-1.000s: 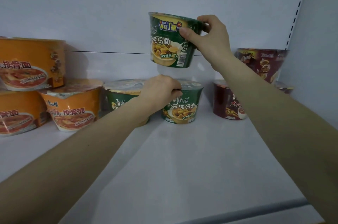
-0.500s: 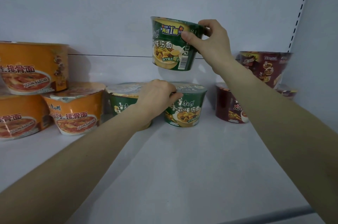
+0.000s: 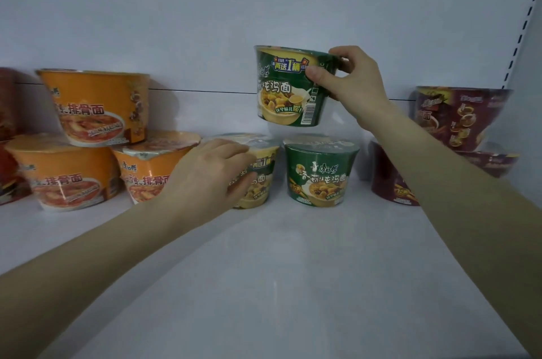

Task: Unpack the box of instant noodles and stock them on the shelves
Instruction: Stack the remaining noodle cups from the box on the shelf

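Head view: the right hand [image 3: 349, 85] pinches the rim of a green film-wrapped instant-noodle bowl [image 3: 287, 91], thumb in front and fingers behind, holding it upright in the air. Below it, the left hand [image 3: 211, 176] curls round the left green shelf bowl [image 3: 261, 179], which stands just beside the right green shelf bowl [image 3: 319, 176] on the white shelf [image 3: 293, 270]. Stacked orange noodle bowls [image 3: 96, 106] sit to the left and stacked maroon noodle bowls [image 3: 457, 118] to the right.

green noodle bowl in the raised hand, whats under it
Below the raised bowl: air, then two green noodle bowls on the white shelf: right bowl in full view, left bowl partly covered by the left hand.
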The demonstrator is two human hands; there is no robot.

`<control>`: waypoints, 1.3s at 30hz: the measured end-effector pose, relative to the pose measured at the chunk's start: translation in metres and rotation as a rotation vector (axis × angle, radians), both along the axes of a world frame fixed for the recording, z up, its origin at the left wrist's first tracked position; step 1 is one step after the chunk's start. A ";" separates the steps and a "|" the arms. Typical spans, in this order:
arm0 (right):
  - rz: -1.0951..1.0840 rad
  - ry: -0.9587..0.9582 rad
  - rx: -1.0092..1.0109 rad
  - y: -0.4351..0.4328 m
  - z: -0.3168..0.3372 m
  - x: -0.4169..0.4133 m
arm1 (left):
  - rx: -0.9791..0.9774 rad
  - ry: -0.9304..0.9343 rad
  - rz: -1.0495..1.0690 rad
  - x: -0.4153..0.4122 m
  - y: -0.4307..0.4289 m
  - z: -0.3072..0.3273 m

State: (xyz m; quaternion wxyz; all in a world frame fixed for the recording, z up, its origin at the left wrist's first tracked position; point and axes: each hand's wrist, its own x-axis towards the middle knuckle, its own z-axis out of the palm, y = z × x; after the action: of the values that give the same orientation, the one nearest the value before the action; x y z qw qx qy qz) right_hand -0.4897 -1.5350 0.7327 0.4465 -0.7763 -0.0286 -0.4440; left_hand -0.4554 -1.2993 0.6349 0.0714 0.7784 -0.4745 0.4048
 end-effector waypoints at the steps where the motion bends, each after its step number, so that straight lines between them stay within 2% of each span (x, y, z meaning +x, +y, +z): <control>1: 0.024 0.019 0.000 0.001 -0.002 0.001 | -0.003 0.022 0.040 0.002 0.005 -0.002; 3: 0.074 0.062 -0.002 0.002 -0.007 0.001 | -0.054 0.095 0.130 0.005 0.010 -0.006; 5: 0.126 0.099 0.015 0.002 -0.010 0.000 | -0.195 0.278 0.165 0.007 0.012 -0.001; 9: 0.343 0.141 0.142 -0.002 -0.007 -0.007 | -0.629 0.775 -0.064 0.014 0.005 0.038; 11: 0.475 0.161 0.196 -0.003 -0.003 -0.011 | -0.646 1.001 -0.216 0.016 -0.002 0.056; 13: 0.578 0.180 0.233 -0.004 -0.002 -0.012 | -0.531 1.096 -0.313 0.015 -0.011 0.063; 15: 0.622 0.179 0.275 -0.005 -0.003 -0.011 | -0.516 1.113 -0.360 0.012 -0.020 0.064; 18: 0.544 0.161 0.308 -0.005 -0.002 -0.015 | -0.678 1.044 -0.363 0.010 -0.035 0.061; 22: 0.326 0.266 0.129 0.006 0.002 -0.018 | -0.816 0.819 -0.262 0.005 -0.058 0.053; 25: 0.181 0.230 0.048 0.022 0.003 -0.014 | -0.824 0.753 -0.233 0.003 -0.071 0.051; 27: 0.166 0.188 0.085 0.026 0.003 -0.011 | -0.782 0.747 -0.211 0.002 -0.071 0.052; 29: 0.173 0.175 0.109 0.024 0.003 -0.011 | -0.684 0.647 -0.180 -0.001 -0.062 0.048; 32: 0.154 0.184 0.112 0.014 0.002 -0.010 | -0.357 0.365 -0.107 -0.024 -0.039 0.025; 34: 0.142 0.198 0.111 0.010 -0.001 -0.009 | -0.070 0.319 -0.155 -0.040 -0.024 0.006; 36: 0.134 0.210 0.104 0.009 -0.005 -0.007 | 0.174 0.458 -0.161 -0.054 -0.012 -0.007; 39: 0.144 0.213 0.111 0.012 -0.010 -0.003 | 0.444 0.784 -0.027 -0.056 -0.002 -0.028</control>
State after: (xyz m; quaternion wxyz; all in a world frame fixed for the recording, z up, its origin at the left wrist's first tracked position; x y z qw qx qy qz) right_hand -0.4931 -1.5227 0.7226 0.5198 -0.7891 -0.0121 -0.3271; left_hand -0.5118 -1.3008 0.6066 0.0824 0.8632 -0.4970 -0.0333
